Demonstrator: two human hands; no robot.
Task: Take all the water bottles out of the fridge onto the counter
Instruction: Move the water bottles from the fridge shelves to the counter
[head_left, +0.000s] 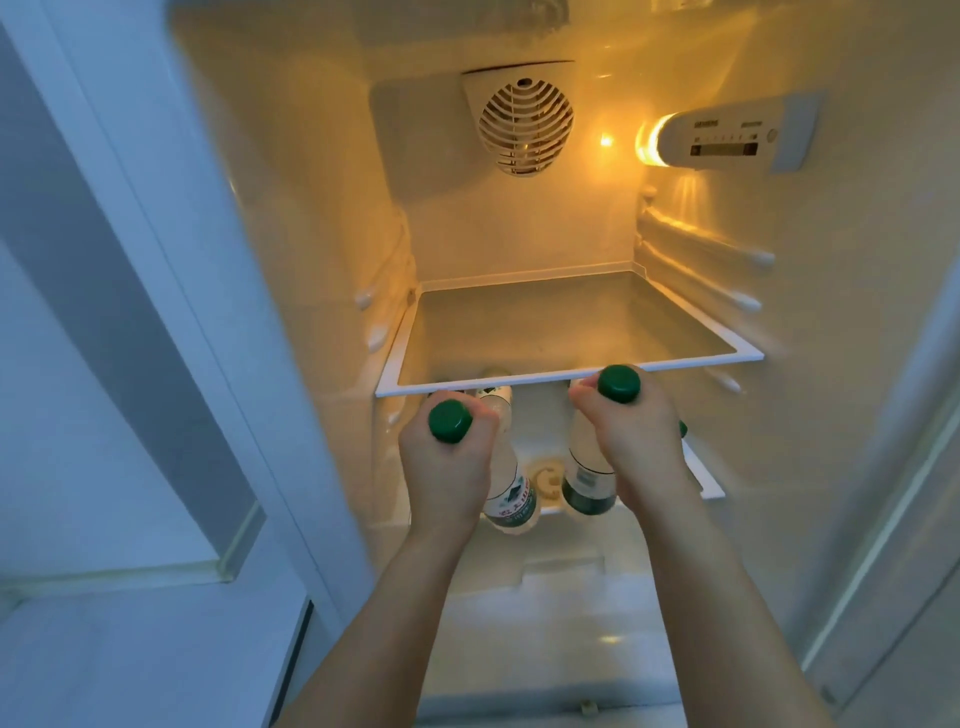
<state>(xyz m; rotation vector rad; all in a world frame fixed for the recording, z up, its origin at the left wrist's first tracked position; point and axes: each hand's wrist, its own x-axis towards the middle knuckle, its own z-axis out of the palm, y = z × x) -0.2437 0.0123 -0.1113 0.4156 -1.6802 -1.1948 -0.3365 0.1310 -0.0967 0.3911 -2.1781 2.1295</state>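
Fingers of my left hand (447, 462) and right hand (636, 441) are clamping two bottles (506, 483) by necks, upright, caps just under shelf edge (571, 375); am pulling twd me.

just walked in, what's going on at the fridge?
A person stands at the open fridge, each hand gripping a green-capped water bottle by the neck. The left hand holds the left bottle and the right hand holds the right bottle, both just under the front edge of the glass shelf. At least one more bottle shows through that shelf further back, and a green cap peeks out behind the right hand. No counter is in view.
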